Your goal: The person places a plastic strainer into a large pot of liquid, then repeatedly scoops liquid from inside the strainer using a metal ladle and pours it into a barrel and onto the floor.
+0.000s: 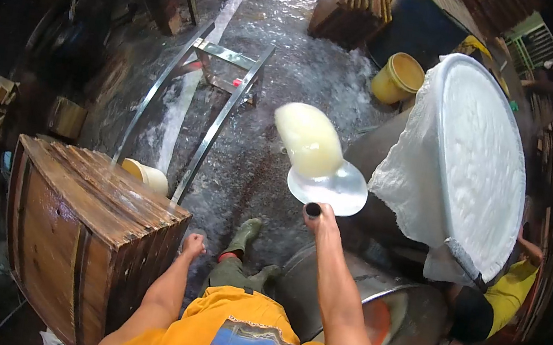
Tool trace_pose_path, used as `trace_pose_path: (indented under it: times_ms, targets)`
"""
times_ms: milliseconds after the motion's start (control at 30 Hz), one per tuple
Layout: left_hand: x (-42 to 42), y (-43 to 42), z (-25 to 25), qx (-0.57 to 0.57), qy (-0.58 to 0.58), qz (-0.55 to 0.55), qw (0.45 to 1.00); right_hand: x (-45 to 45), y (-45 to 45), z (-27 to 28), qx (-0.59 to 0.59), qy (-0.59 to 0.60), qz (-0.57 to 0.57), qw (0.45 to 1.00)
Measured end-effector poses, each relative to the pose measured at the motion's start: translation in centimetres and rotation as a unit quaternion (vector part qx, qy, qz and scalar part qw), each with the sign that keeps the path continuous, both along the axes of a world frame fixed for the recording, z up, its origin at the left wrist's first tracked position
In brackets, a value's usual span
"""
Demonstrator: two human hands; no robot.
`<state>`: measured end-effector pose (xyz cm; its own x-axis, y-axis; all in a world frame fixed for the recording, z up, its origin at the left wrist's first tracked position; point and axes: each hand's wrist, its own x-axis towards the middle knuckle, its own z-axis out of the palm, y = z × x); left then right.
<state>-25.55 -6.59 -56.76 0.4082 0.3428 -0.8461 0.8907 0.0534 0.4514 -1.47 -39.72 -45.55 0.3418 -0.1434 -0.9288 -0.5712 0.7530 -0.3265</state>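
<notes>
My right hand (323, 219) is wrapped round the dark, open-ended handle of a shiny metal ladle (347, 190), held out in front of me. A pale yellow mass of liquid (308, 135) spills over the ladle's far side, in the air above the wet floor. My left hand (193, 246) is closed in a fist with nothing showing in it, close to the right side of a stack of wooden trays (105, 202). To the right of the ladle stands a large vat (443, 135) filled with white, frothy-looking stuff, with white cloth (406, 169) hanging over its rim.
A metal rack (216, 123) stands on the wet floor (293, 42) ahead. Beside my right arm is a metal drum (420, 331) with something orange inside. A yellow bucket (387, 86) and wooden boards (354, 8) stand farther off. Another person in a yellow shirt (510, 297) is at right.
</notes>
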Motion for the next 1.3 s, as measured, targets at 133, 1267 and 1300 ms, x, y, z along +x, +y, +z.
trace_pose_path:
  times_ms: [133,1267,1300]
  targets:
    - [-1.4,-0.5,0.7,-0.008,0.049,-0.001,0.999,-1.7,-1.9,-2.6,-0.293,0.066,-0.032,0.953]
    - [-2.7,-23.2,11.8,0.076,-0.011,-0.612,0.787,-64.4,-29.4,-12.9,-0.459,0.469,-0.265,0.706]
    - [-2.3,-23.3,11.8,0.104,0.005,-0.608,0.787,-64.9,-28.1,-16.0,-0.545,0.452,-0.235,0.666]
